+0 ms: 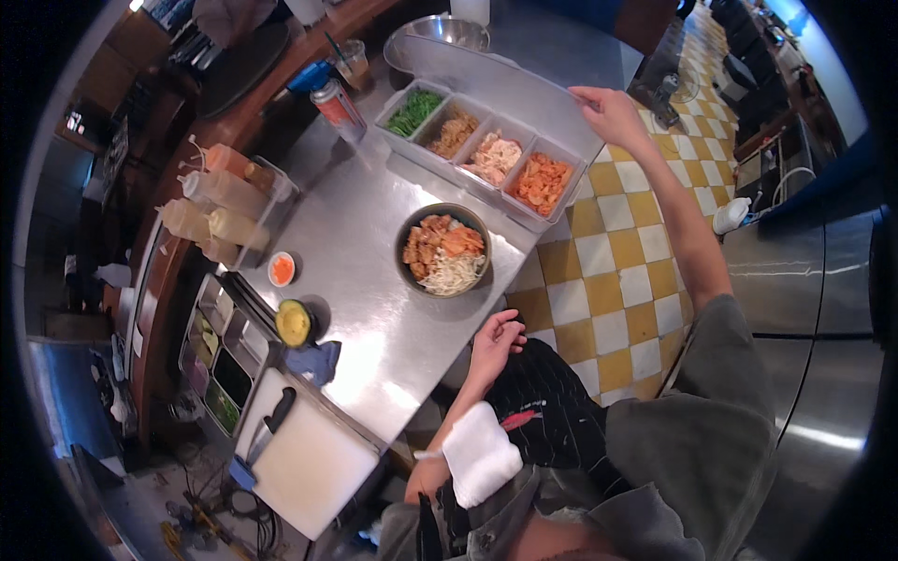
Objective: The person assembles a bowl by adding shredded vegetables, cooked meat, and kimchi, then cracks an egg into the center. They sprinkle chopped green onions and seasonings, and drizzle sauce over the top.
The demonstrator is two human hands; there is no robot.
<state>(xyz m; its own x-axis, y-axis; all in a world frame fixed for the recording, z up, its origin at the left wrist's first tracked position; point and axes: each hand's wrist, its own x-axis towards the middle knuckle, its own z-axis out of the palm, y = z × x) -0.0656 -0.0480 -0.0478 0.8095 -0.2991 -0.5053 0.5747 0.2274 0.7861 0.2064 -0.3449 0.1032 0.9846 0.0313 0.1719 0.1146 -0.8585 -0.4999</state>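
Long four-compartment topping box (440,161) sits toward far end of a steel counter (351,210), its lid (519,84) raised along the far side. R hand (613,117) is at the lid's upper edge, near its R end; fingertips appear to touch, tho can't tell if they pinch or just rest. Box's long axis runs diag., far L to near R; it lies ahead of both hands, R hand clearly nearer, w/ that arm stretched out over the floor side. L hand (500,341) hangs just off the counter edge, fingers loosely curled, nothing seen in it. Btwn L hand & box: a dark round bowl (406,271) w/ brown chunks, orange pieces & pale sprouts. Box fill, L to R: chopped greens (413,112), tan shreds (454,136), pale pinkish mix (493,157), orange pieces. Farther out: canister (337,110) w/ blue top, off box's L end; metal mixing bowl (395,49) behind lid; squeeze bottles (234,192) along L side; small sauce cup (282,269); halved avocado (293,322) next to blue cloth (313,363); knife (276,411) on white cutting board (313,463), near L. Towel (482,453) at L forearm; checkered floor (613,243) at R.
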